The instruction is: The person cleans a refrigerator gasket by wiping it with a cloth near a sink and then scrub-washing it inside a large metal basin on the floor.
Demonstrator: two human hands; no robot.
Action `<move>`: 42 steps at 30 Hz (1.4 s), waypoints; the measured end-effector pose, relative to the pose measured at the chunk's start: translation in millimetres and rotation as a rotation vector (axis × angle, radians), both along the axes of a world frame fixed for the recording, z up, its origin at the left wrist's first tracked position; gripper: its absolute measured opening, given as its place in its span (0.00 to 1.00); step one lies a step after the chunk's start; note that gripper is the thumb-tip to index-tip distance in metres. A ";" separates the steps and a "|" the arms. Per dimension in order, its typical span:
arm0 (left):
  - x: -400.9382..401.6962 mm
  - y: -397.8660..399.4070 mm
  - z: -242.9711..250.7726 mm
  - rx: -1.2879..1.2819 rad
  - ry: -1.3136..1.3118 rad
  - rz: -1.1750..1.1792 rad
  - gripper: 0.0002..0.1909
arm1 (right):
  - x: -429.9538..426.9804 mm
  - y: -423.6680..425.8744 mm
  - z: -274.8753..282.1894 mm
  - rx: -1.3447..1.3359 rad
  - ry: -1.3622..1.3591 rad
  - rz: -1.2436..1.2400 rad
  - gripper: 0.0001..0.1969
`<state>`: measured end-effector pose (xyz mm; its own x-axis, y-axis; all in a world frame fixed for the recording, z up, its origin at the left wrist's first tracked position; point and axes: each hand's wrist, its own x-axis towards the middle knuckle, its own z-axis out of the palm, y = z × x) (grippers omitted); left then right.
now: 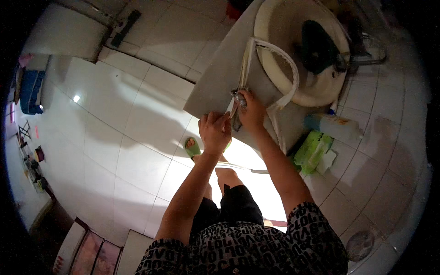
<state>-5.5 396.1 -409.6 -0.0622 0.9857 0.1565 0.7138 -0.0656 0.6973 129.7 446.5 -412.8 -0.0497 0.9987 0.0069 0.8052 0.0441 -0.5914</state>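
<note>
My right hand (252, 111) is closed around a shiny metal tool (240, 98), whose kind is too blurred to settle, above the corner of a grey countertop (220, 72). Just left of it, my left hand (215, 130) pinches the end of a pale strip with its fingertips. A long whitish strip or flexible tube (292, 67) rises from the tool, bends sharply near the washbasin, loops across the counter and hangs over its edge. The round cream washbasin (263, 68) holds a dark cloth-like item (316, 48).
A green plastic pack (312, 151) and a bluish-white pack (331, 125) lie right of the counter by the tiled wall. A metal faucet (343, 62) stands at the basin. A round drain-like disc (360, 244) shows lower right. My feet wear green slippers (192, 148) on white floor tiles.
</note>
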 end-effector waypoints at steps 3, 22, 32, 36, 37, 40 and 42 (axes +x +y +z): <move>-1.4 15.7 8.8 -0.045 0.133 0.010 0.05 | -19.9 -13.9 3.1 0.020 0.150 -0.189 0.17; 29.9 32.7 -11.1 0.145 0.394 -0.141 0.20 | 14.5 60.6 -6.6 0.166 -0.159 -0.175 0.18; 30.9 39.8 -8.7 0.146 0.306 -0.142 0.19 | 14.1 91.4 14.6 -0.003 -0.383 -0.151 0.22; 22.5 38.8 -10.9 0.147 0.335 -0.135 0.18 | 8.9 51.3 7.1 -0.080 -0.320 -0.125 0.23; 24.7 40.9 -10.1 0.138 0.317 -0.133 0.18 | 11.5 37.9 10.3 -0.169 -0.303 -0.049 0.23; 20.5 38.7 -8.8 0.135 0.309 -0.161 0.16 | 14.0 32.2 17.0 -0.256 -0.243 0.027 0.22; 23.5 39.3 -7.8 0.135 0.298 -0.166 0.16 | 19.2 62.1 21.7 -0.218 -0.313 0.061 0.20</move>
